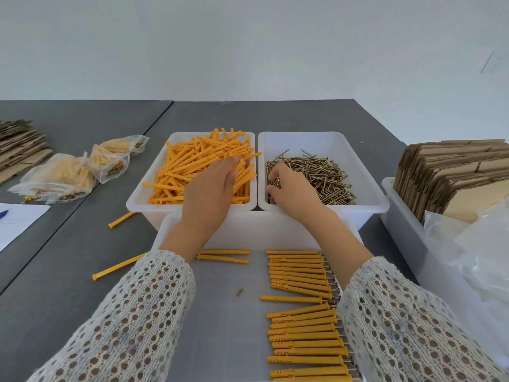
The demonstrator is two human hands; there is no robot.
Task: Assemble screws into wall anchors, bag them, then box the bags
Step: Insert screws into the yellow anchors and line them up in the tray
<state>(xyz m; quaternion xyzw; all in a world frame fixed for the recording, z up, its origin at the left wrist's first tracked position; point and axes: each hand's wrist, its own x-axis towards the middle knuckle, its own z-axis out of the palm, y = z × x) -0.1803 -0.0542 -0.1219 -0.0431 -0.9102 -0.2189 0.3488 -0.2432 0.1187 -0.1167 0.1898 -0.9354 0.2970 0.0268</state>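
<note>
The orange plastic wall anchors (201,166) fill the far left white tub; left hand (209,188) curls into them. Right hand (292,188) pinches brass screws (311,175) in the right tub. Lift one each, cleanly.

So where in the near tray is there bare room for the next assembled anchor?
Near tray: bare floor between the left sleeve and the assembled anchors, below the two loose anchors. The right side is crowded.
</note>
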